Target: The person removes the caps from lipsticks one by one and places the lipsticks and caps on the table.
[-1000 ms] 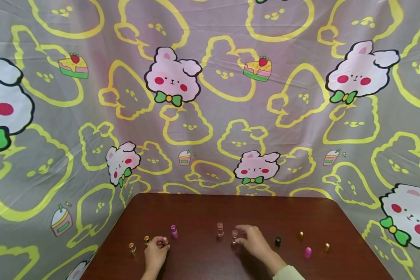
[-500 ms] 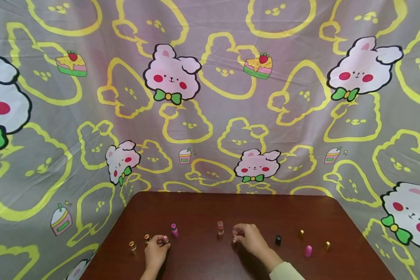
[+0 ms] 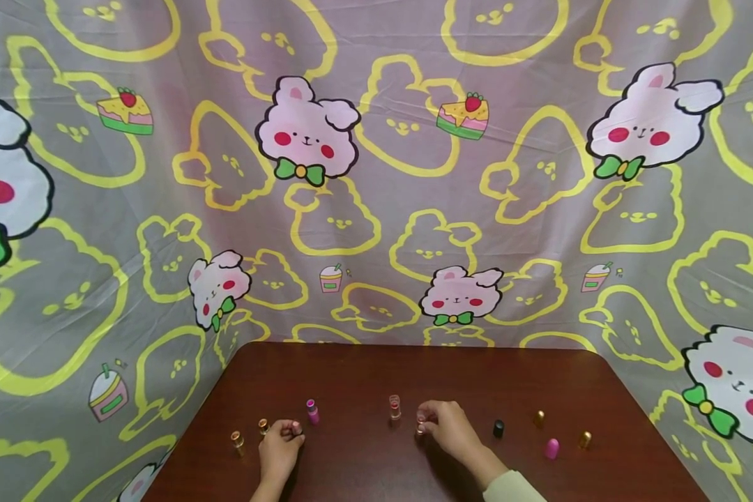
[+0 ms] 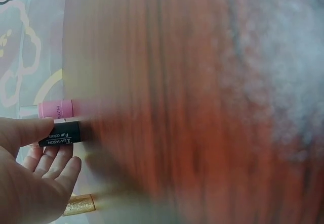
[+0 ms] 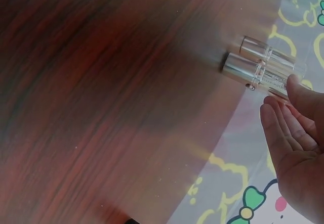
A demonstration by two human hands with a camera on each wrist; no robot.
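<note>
My left hand pinches a black lipstick tube between thumb and fingers. It stands upright on the table, with a pinkish tip at its top in the head view. A pink lipstick stands just beyond it, and two gold lipsticks are on its left. Toward the middle, my right hand grips the clear upper part of a silver-based lipstick with thumb and fingertips. Close beside that one stands a similar clear-topped lipstick, reddish inside.
Right of my right hand are a black cap, a pink cap, and two gold caps, all separate on the brown table. A patterned curtain rises behind and along both sides of the table.
My right thumb and fingers have closed onto the top of the clear lipstick, from being spread around it. The left hand keeps its hold on the black tube, almost still.
</note>
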